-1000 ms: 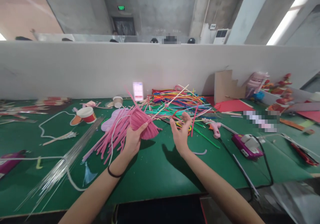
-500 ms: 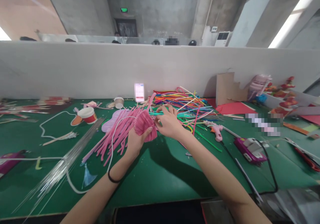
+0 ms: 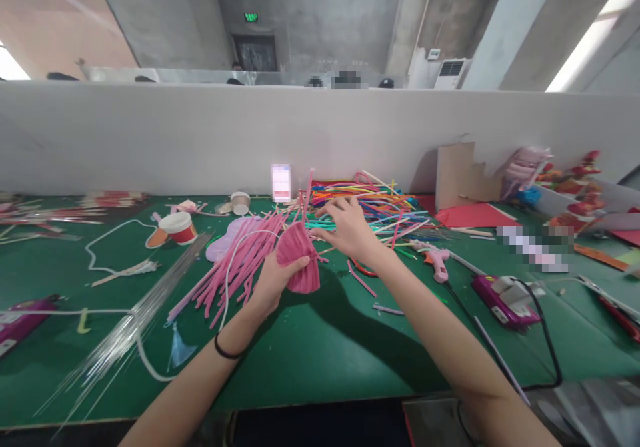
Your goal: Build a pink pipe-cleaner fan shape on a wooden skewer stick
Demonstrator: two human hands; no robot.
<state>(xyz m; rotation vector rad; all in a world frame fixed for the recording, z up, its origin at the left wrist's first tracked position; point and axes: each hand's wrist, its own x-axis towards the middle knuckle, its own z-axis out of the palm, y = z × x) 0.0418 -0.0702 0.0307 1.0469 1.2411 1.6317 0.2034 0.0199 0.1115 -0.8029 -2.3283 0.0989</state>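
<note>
My left hand [image 3: 273, 286] grips a pink fan-shaped piece [image 3: 299, 260] made of pipe cleaners laid side by side, with the thumb pressed across its front. From the top of this piece one pink pipe cleaner [image 3: 309, 190] sticks up. Just right of the piece is my right hand [image 3: 353, 230], its thumb and fingers apart; the thumb tip is close to the piece's right edge, and I cannot tell whether they touch. Loose pink pipe cleaners [image 3: 227, 274] lie fanned out behind and left of my left hand. Beyond the right hand spreads a heap of many-coloured pipe cleaners [image 3: 385, 197].
A pink glue gun [image 3: 439, 264] and a purple power strip [image 3: 506, 304] lie to the right. On the left are a paper cup [image 3: 178, 227], a bundle of thin wires [image 3: 135, 314] and a white cable [image 3: 145, 360]. A lit phone [image 3: 281, 182] leans against the grey partition [image 3: 200, 140].
My right hand has moved up and right, away from the pink piece, and its fingers have spread. The left hand still holds the piece, now slightly lower and to the right, with its pink stem more upright.
</note>
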